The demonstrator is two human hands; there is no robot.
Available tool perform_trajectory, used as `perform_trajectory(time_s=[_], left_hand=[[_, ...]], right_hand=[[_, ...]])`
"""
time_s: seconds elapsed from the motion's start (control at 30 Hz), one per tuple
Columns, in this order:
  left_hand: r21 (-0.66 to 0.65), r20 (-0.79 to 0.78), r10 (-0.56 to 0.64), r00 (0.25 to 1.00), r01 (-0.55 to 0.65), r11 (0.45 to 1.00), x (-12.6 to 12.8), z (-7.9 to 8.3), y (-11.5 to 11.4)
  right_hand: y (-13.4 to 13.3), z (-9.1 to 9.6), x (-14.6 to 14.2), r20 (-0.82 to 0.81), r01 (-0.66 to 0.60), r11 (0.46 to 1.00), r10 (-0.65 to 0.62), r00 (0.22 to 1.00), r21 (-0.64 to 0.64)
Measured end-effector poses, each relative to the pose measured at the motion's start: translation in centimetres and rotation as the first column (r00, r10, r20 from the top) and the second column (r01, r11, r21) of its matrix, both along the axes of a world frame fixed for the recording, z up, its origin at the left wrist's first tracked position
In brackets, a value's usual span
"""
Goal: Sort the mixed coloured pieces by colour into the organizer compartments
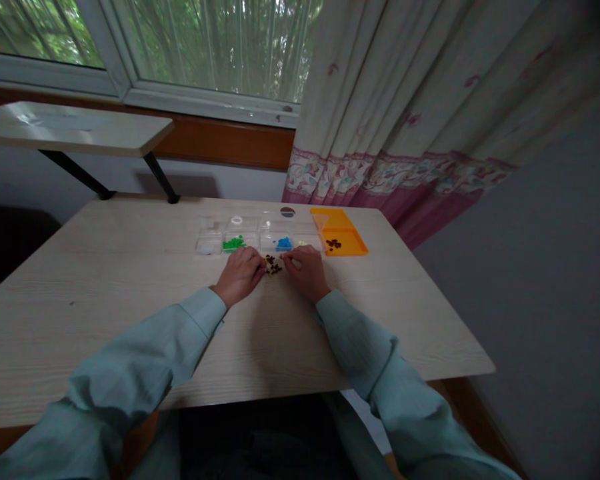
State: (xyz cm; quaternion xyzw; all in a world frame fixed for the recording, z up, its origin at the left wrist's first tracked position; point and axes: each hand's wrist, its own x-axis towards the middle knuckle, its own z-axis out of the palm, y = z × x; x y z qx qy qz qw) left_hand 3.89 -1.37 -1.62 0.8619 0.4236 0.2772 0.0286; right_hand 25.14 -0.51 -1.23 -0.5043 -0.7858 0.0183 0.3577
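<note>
Flanking the small dark-and-yellow pieces on the bench, the left hand and right hand have their fingers curled close, though from where I stand I can't tell whether either pinches one. Such tiny bits call for light fingertip pinches, with knuckles clear of the clear tray just beyond

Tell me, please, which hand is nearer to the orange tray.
Right. The right hand is left of the orange tray, closer to the person; the left hand is farther left.
</note>
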Motion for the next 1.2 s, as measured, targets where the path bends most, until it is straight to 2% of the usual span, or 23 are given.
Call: perform_trajectory(time_s=[0.3, 0.53, 0.77, 1.2], left_hand=[[0.018, -0.007, 0.015, 1.0, -0.015, 1.0, 0.2, -0.3, 0.1], [-0.005, 0.134, 0.066, 0.989, -0.066, 0.998, -0.1, -0.7, 0.6], [-0.05, 0.228, 0.088, 0.97, -0.079, 0.996, -0.2, -0.7, 1.0], [-0.069, 0.232, 0.055, 0.971, -0.04, 0.997, -0.3, -0.4, 0.7]], right_hand=[[-0.3, 0.1, -0.3, 0.066, -0.075, 0.997, 0.076, 0.995, -0.02], [-0.7, 0.3, -0.6, 0.108, -0.207, 0.978, 0.206, 0.973, -0.002], [-1.0, 0.3, -1.6, 0.114, -0.136, 0.988, 0.127, 0.985, 0.075], [-1.3, 0.6, -2.4, 0.145, -0.147, 0.982, 0.13, 0.981, 0.116]])
